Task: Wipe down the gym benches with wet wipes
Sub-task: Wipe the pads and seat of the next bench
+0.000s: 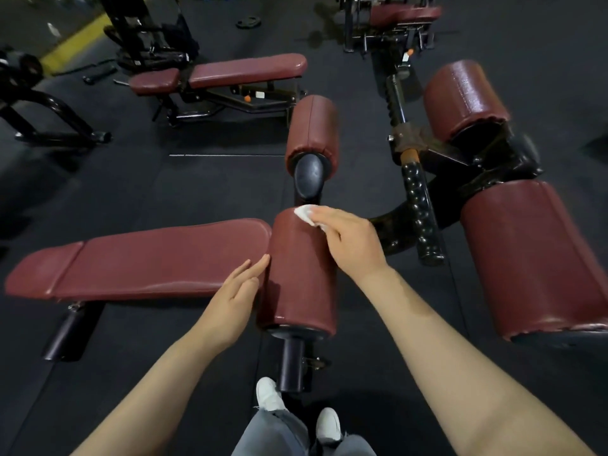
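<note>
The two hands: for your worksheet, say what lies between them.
The near roller pad lies between them in the head view: left hand touches its side, right hand presses a wet wipe on top.

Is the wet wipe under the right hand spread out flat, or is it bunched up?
Bunched up. The wet wipe shows as a small crumpled wad under the right hand's fingertips on the roller pad.

The right hand [345, 240] covers most of the wet wipe [304, 214] on the near roller pad [301, 274], leaving one white corner showing beyond its fingertips.
</note>
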`<action>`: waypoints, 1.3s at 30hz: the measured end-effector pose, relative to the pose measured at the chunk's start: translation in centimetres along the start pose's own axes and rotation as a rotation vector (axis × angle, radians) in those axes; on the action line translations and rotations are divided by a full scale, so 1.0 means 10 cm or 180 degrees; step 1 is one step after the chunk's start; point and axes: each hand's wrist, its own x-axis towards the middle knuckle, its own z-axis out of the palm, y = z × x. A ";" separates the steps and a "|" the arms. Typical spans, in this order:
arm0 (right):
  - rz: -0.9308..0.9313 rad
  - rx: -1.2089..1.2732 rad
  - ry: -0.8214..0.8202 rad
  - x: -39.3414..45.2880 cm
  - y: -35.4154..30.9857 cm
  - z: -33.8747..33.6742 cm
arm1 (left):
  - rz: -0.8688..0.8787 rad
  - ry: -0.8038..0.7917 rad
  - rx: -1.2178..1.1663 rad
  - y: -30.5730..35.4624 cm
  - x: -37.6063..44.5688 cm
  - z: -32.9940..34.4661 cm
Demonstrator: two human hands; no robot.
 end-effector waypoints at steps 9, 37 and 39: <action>-0.1256 0.0138 -0.0787 -0.66 -0.32 -0.14 | -0.0398 0.0026 -0.0765 0.00 0.06 -0.01; -0.1679 0.0069 -0.0983 -1.00 -0.55 -0.02 | -0.0262 0.0020 -0.0447 -0.13 0.11 0.06; -0.1749 0.0009 -0.1153 -0.83 -0.51 0.01 | -0.0450 -0.0113 -0.0728 -0.16 0.15 0.06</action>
